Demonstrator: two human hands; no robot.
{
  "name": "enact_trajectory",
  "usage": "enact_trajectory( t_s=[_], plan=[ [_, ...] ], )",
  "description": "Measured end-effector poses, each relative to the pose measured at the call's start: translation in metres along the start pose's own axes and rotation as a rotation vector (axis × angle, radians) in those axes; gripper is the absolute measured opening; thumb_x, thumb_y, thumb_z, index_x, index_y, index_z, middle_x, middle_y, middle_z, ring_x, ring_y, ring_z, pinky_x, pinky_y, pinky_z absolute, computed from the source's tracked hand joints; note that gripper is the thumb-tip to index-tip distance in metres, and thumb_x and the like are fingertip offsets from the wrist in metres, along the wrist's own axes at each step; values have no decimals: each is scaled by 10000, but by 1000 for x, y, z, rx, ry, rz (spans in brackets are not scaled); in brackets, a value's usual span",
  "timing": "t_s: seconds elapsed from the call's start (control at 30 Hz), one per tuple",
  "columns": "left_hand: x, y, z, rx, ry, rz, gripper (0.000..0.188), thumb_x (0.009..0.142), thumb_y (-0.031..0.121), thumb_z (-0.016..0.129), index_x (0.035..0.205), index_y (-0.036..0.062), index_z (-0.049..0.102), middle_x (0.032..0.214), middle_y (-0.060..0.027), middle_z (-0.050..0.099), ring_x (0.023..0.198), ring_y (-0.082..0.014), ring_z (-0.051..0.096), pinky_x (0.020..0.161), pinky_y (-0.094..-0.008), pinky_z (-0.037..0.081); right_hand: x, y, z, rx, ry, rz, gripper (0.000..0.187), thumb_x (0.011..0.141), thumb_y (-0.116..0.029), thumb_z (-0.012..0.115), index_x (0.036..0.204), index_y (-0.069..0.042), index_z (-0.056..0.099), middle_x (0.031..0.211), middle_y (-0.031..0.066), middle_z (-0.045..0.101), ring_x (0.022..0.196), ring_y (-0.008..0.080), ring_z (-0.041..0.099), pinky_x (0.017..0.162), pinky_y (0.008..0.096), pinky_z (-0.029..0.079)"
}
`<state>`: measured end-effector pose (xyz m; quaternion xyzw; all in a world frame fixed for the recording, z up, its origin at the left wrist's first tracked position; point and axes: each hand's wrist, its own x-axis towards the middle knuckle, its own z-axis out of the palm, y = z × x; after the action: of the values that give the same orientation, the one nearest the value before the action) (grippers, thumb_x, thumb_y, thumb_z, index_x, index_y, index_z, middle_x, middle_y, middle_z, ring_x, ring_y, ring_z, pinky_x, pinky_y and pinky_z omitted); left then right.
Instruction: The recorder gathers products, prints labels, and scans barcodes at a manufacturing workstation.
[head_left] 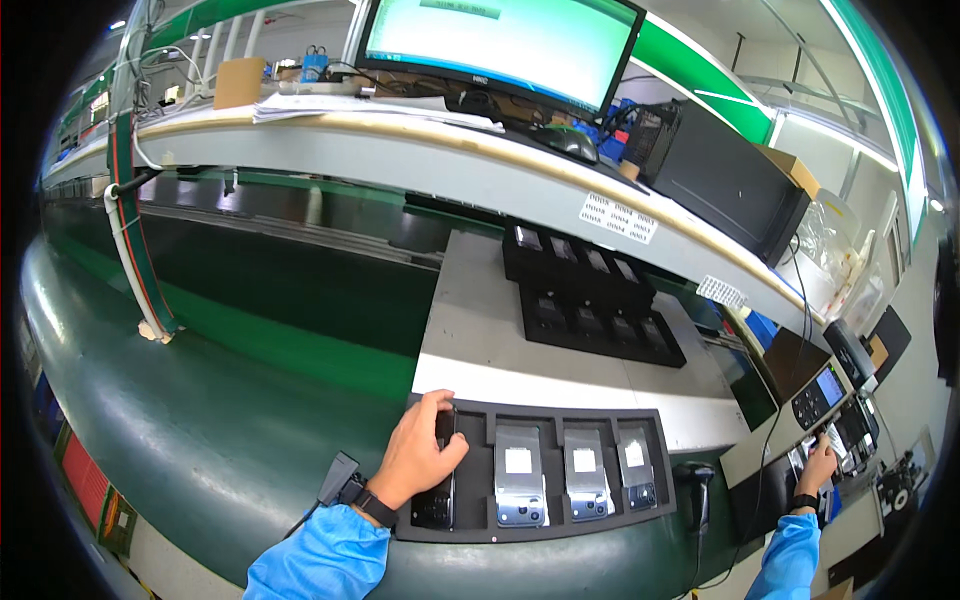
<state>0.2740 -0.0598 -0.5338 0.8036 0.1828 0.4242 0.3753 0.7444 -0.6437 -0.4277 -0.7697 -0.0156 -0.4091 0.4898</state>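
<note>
My left hand grips the edges of a dark smartphone in the leftmost slot of a black foam tray. Three more smartphones lie in the other slots of this tray: one in the middle left, one in the middle right and one at the right. Each of these three has a white label on it. Far to the right, my right hand reaches to the front of a label printer with a small blue screen. Its fingers look closed near a whitish piece, and what they hold is too small to make out.
Further back on the pale board lie more black trays with phones. A handheld scanner stands right of the near tray. Overhead runs a shelf with a monitor, mouse and black computer case. A cable post rises at left.
</note>
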Motion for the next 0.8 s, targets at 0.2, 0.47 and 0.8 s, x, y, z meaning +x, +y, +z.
enact_trajectory(
  t_s=[0.2, 0.47, 0.8],
  plan=[
    [0, 0, 0, 5, -19, -46, 529, 774, 133, 637, 1264, 18, 477, 1100, -205, 620, 1032, -362, 614, 903, -416, 490, -132, -10, -21, 157, 1, 626, 223, 831, -294, 687, 703, -153, 572, 515, -52, 403, 375, 91, 372, 342, 256, 271],
    [2, -1, 2, -102, 4, -14, 497, 769, 69, 597, 1248, -14, 492, 1091, -184, 614, 1027, -310, 617, 941, -376, 479, -327, -202, 44, 285, -996, 377, 252, 998, -262, 569, 989, -39, 685, 636, 9, 595, 493, 64, 522, 452, 213, 417],
    [-1, -2, 0, 17, 1, 52, 520, 775, 179, 672, 1228, -14, 503, 1148, -219, 562, 1048, -379, 581, 936, -432, 472, -449, -341, 105, -111, -2131, -299, 296, 929, -283, 566, 952, -10, 676, 687, 66, 659, 603, 141, 601, 585, 286, 492]
  ],
)
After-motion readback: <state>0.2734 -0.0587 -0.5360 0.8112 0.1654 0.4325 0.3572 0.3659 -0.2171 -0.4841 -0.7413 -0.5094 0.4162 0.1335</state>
